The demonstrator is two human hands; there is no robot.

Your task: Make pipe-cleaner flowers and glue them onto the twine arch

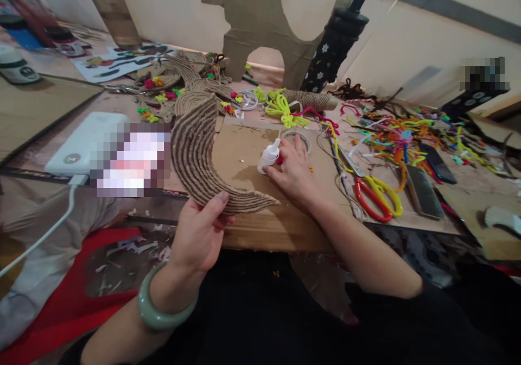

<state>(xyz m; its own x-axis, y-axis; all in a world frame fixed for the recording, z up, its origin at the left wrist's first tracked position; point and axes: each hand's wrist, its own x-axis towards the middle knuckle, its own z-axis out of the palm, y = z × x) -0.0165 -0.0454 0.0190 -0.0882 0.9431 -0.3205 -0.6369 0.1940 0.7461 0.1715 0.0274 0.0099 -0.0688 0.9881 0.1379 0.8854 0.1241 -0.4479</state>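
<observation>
At the left of the tan cardboard sheet (pixel 232 143), the brown coiled-cord crescent (pixel 194 156) is risking a drop if its single-edge hold slackens; the white plastic nozzle bottle (pixel 267 158), standing on the sheet, a topple if knocked. The left hand (pixel 199 232) is pinching the crescent, thumb uppermost; the right hand (pixel 299 172) is curling at the bottle, grip indeterminable.
</observation>
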